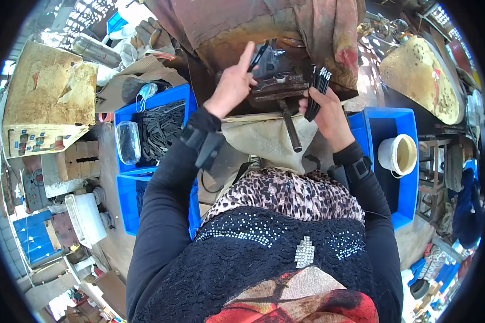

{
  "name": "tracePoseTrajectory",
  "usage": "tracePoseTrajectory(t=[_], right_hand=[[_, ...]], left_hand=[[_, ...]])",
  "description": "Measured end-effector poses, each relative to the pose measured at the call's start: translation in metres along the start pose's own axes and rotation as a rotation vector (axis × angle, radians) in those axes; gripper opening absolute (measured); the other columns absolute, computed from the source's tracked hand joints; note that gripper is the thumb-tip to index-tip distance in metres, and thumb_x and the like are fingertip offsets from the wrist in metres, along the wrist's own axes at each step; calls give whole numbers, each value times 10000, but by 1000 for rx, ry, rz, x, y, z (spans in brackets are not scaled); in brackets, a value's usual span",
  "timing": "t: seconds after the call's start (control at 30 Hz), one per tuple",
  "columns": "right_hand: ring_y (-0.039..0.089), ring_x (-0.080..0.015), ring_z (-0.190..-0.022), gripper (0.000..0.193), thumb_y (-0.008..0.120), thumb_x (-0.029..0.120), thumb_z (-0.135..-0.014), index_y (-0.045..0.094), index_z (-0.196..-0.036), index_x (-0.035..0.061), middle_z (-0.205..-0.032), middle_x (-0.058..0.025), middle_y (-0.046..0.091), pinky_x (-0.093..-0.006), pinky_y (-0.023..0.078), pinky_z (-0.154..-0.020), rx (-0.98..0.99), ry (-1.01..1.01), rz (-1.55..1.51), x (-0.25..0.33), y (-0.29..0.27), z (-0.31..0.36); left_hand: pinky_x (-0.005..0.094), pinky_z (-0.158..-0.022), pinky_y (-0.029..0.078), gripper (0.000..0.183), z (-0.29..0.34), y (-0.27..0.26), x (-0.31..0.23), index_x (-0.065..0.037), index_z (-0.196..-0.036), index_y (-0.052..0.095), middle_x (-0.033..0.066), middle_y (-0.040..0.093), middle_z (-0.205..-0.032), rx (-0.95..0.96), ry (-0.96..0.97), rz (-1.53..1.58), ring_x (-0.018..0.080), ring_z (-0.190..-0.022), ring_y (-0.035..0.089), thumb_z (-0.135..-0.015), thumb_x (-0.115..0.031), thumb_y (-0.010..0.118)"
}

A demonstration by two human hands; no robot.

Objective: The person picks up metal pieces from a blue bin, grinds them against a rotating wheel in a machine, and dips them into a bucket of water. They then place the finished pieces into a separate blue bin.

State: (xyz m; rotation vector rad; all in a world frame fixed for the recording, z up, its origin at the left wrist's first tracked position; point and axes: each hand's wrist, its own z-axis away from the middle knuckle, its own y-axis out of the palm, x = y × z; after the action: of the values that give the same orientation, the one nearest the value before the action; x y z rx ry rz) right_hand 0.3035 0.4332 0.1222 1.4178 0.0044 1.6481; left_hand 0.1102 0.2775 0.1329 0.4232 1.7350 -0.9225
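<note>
My left hand (233,87) is closed on a slim black strip (260,54), its index finger stretched out alongside. Just to its right is a dark, rusty metal clamp (280,88), with a bar handle (290,126) sticking out toward me. My right hand (331,116) grips an upright bundle of thin black strips (319,89) with pale, shiny tips, at the clamp's right end. Behind the clamp hangs a stained brown cloth (248,24). The exact kind of strip is too small to make out.
On the left, a blue bin (187,102) holds many dark strips and a clear plastic tub (127,141). Another blue bin (407,191) on the right holds a white bucket (397,155). A worn control box (43,91) with buttons stands far left. Pale cloth (264,134) hangs below the clamp.
</note>
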Motion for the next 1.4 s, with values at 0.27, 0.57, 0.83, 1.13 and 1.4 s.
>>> tracePoseTrajectory(t=[0.27,0.57,0.83,1.13,1.4], right_hand=[[503,-74,-628,258,635,163,-921,567,-1125,21,-696,12,510,-226,404,-567,232,89,538,13,-16,58],[507,-38,-699,298,759,110,-821,637,-1077,19,-769,18,592,-230,425,-602,343,-88,906,-10,-15,78],[648,-198,-741,375,790,187,-778,647,-1088,30,-884,-114,685,-297,516,-698,490,-315,1100,-13,-15,76],[658,-301,-743,318,777,194,-773,663,-1046,79,-839,-119,671,-348,530,-670,567,-530,1313,-7,-9,77],[657,-310,-749,305,778,164,-769,663,-1031,58,-846,-125,667,-367,517,-658,521,-540,1314,1,-6,84]], left_hand=[[458,-785,505,466,-37,7,84,-116,-1194,641,210,672,-949,221,376,-655,394,-892,637,-773,53,538],[434,-824,513,506,-35,-5,114,-95,-1195,646,237,652,-1018,295,415,-561,408,-934,624,-746,97,513],[443,-831,510,491,-37,-6,112,-128,-1197,652,215,663,-1016,339,384,-598,397,-933,631,-767,65,516],[451,-801,513,453,-32,-17,93,-116,-1180,658,201,678,-962,386,367,-665,390,-900,636,-782,49,517],[373,-772,533,394,15,-31,51,-41,-1184,627,173,656,-950,33,316,-604,311,-839,651,-804,39,564]])
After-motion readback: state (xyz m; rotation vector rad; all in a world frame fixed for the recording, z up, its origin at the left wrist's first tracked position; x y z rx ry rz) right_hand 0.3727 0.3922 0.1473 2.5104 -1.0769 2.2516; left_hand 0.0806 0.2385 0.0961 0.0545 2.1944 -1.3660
